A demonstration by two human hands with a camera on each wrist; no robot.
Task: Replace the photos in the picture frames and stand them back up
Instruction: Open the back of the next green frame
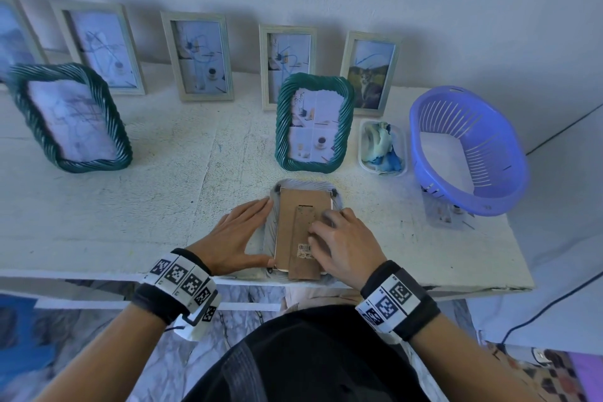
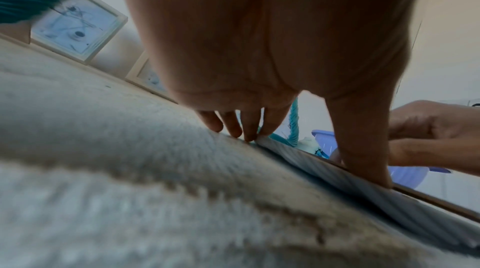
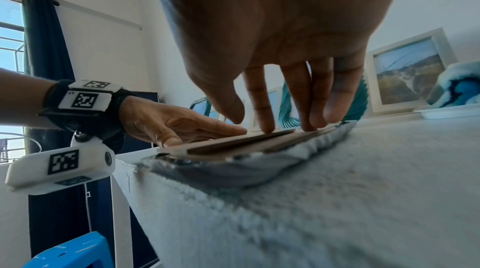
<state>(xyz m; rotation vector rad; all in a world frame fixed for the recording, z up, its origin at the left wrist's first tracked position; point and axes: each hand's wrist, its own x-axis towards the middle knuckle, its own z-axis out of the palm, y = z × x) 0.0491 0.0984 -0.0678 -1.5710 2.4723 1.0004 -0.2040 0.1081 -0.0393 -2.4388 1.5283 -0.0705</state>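
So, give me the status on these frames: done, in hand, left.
Done: six frames stand upright, including the teal frame. In hand: one frame lies face down, left hand steadying its edge, right hand pressing its brown backing. Left: securing that backing, then standing it up.

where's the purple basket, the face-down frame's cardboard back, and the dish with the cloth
purple basket (image 1: 470, 153), head view, on its slatted inner wall
cardboard back (image 1: 293, 206), head view, on its bare upper left part
dish with the cloth (image 1: 363, 137), head view, on its left rim
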